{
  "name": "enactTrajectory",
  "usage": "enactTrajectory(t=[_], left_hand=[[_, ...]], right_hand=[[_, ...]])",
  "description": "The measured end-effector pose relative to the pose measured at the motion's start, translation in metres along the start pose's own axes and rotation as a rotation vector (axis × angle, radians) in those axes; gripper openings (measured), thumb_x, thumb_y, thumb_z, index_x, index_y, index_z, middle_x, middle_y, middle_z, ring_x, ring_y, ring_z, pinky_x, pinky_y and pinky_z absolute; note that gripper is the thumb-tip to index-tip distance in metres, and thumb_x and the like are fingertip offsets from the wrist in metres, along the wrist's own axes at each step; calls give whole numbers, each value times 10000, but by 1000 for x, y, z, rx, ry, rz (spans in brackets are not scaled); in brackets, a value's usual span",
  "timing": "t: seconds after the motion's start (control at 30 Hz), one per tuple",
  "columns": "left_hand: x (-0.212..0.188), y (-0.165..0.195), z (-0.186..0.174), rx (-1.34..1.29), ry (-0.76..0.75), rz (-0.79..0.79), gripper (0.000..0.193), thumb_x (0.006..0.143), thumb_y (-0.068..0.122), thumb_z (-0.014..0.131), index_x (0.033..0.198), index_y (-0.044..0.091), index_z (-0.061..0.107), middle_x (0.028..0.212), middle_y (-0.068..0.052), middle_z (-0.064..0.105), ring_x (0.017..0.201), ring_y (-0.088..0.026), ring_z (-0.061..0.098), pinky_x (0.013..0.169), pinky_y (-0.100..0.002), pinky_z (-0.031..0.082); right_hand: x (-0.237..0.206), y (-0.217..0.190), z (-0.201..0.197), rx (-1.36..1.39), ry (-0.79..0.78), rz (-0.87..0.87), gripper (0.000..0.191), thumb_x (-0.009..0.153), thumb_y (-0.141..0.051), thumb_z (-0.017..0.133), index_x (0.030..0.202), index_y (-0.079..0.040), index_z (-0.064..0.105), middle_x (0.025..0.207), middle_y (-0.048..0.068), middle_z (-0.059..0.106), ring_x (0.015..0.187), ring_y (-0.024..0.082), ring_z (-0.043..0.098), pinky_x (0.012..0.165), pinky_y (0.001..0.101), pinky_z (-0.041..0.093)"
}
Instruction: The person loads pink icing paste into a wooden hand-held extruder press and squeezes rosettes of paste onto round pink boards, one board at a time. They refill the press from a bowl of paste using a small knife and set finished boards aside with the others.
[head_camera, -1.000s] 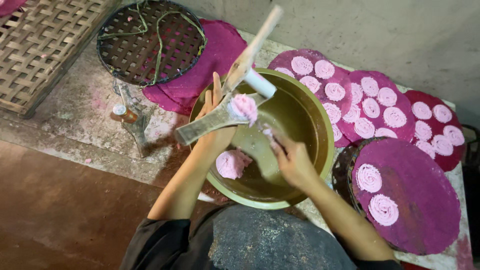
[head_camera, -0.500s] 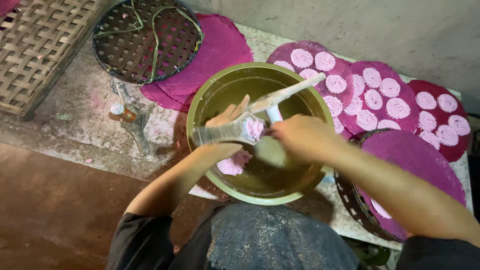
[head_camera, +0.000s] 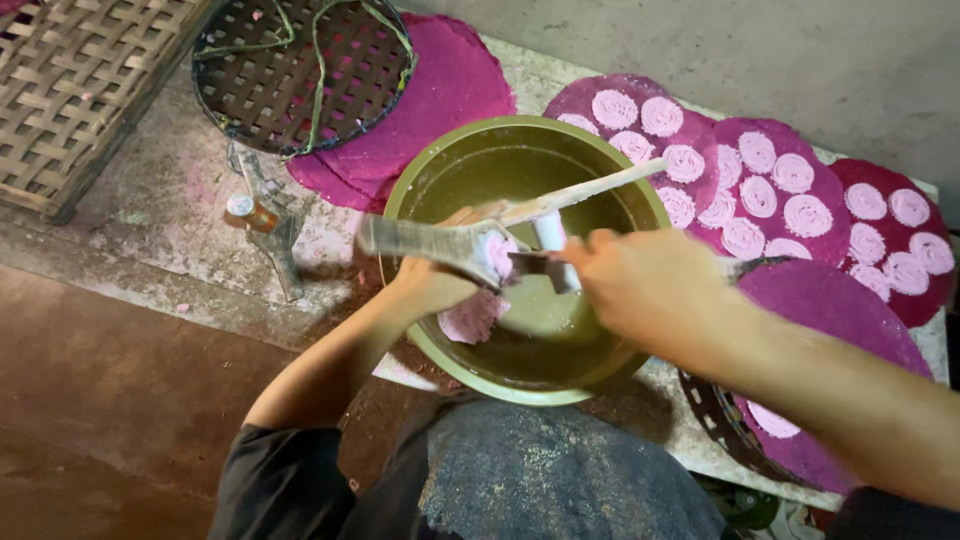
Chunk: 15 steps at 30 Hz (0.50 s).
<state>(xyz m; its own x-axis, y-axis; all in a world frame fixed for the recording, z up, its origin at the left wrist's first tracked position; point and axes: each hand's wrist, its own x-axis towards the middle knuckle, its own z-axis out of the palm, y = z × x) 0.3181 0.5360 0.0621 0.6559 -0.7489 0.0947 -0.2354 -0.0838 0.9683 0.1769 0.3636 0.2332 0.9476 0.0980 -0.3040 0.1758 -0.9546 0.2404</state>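
- My left hand (head_camera: 430, 285) fingers are wrapped shut around the flat metal press (head_camera: 425, 243), pinching it from below with the thumb side toward me; I hold it over the near left of the green basin (head_camera: 610, 375).
- My right hand (head_camera: 650, 290) is motion-blurred; its fingers look curled together around a dark blade (head_camera: 535, 265) whose tip meets the pink dough (head_camera: 497, 255) at the press's end. I cannot tell exactly how tightly they pinch.
- The press lies nearly level, its long axis running left to right across the basin, its dough-loaded end pointing right toward my other hand and its bare end pointing left past the rim.
- A pale wooden stick (head_camera: 590, 190) crosses behind the press, its long axis slanting from my left hand up and right over the far rim.
- Risk, as I judge it: the blade comes toward my left fingers, so a slip off the soft dough could nick them.
- Another risk: the dough could drop off into the murky liquid, where a pink lump (head_camera: 470, 318) already sits, if I scrape too hard or tilt the press.
- Swinging my right elbow wide could smear the pink spirals (head_camera: 745, 240) laid out on the purple mats (head_camera: 850, 310) on the tabletop (head_camera: 180, 215) just beside the basin.
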Motion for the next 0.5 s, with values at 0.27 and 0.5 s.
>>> enactTrajectory(t=[0.27,0.5], left_hand=[[-8,-21,10,136,129,224,415,875,97,773,1278,54,683,1160,-97,754,1011,-167,719,894,-331,576],[10,-34,-17,396,405,220,709,871,154,799,1467,-13,452,1151,-129,665,966,-228,660,844,-347,549]], right_hand=[[12,-13,19,71,-100,7,258,990,-177,469,1192,-86,602,868,134,688,718,305,732,562,453,589],[5,3,59,737,176,337,395,990,-189,547,1377,-230,610,838,130,752,602,260,715,545,439,585]])
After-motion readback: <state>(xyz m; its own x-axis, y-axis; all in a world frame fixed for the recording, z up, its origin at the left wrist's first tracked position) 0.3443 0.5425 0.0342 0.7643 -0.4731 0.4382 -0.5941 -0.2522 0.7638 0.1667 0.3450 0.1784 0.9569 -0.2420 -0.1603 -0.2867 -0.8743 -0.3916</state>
